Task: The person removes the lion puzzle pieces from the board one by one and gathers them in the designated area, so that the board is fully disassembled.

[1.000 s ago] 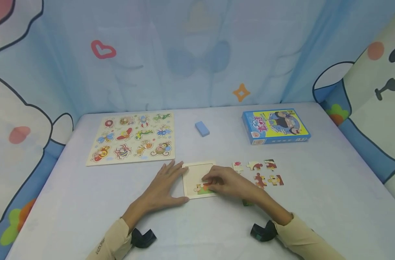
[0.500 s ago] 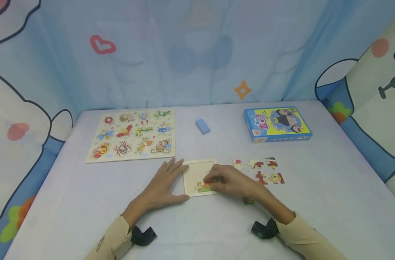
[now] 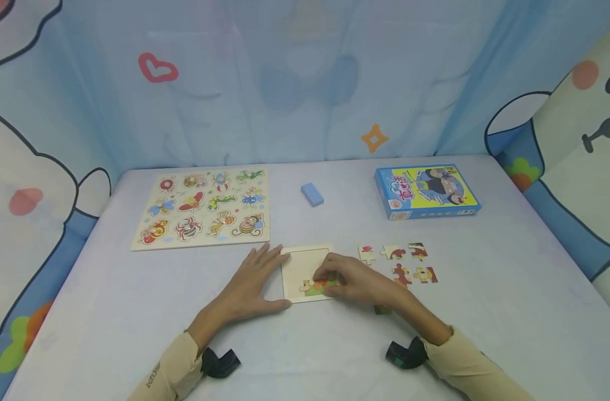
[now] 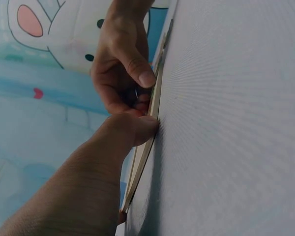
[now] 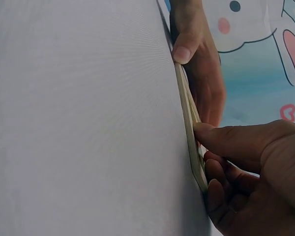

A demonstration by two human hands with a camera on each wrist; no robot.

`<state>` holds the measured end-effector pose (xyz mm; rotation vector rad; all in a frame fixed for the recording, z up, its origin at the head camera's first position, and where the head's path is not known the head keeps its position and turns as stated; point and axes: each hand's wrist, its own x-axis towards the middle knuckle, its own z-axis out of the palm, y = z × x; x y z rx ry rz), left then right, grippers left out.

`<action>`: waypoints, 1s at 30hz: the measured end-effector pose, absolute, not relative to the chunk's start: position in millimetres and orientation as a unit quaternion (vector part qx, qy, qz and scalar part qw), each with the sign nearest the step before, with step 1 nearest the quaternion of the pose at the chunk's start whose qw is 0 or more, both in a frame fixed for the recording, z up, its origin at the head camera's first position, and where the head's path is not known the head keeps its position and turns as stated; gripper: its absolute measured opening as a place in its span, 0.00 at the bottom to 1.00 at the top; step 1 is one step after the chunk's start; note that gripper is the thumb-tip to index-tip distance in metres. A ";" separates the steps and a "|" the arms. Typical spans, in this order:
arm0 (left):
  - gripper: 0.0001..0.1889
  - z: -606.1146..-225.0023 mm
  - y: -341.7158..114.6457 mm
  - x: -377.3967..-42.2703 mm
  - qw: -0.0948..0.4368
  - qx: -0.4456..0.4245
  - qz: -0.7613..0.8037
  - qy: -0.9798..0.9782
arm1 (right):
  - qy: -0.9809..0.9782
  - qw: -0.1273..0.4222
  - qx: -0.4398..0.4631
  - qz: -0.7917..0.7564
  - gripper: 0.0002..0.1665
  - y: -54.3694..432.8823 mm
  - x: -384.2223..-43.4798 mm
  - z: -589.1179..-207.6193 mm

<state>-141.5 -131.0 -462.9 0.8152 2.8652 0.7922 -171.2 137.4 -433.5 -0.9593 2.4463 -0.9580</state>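
A small wooden puzzle tray [image 3: 301, 266] lies on the table with joined picture pieces [image 3: 312, 288] along its near edge. My left hand [image 3: 252, 284] braces its left side, fingers spread and fairly straight. The left thumb rests at the near left corner, the fingertips at the far left one. Bent over the tray's near right part, my right hand [image 3: 352, 278] pinches a jigsaw piece [image 3: 331, 283] between thumb and fingers, down at the tray. Those fingers hide most of that piece. In the right wrist view the right thumb touches close by the tray's rim [image 5: 188, 118].
Several loose jigsaw pieces [image 3: 401, 274] lie right of the tray, one [image 3: 382, 309] partly under the right forearm. Farther back are an insect puzzle board [image 3: 204, 209], a blue block [image 3: 312, 195] and a blue and yellow box [image 3: 427, 192]. A printed curtain [image 3: 294, 128] hangs behind.
The head view has tilted slightly, shifting the scene up a little. Both hands keep nearly the same place at the tray, the right fingers still on the piece.
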 end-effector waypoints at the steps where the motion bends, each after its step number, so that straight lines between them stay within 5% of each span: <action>1: 0.47 -463.0 -131.0 -141.5 0.030 0.264 0.258 0.929 | 0.861 0.172 -0.337 -0.339 0.14 137.3 -171.1 -434.0; 30: 0.47 -463.2 -130.6 -140.5 0.032 0.261 0.260 0.929 | 0.825 0.212 -0.301 -0.429 0.11 141.3 -173.5 -441.2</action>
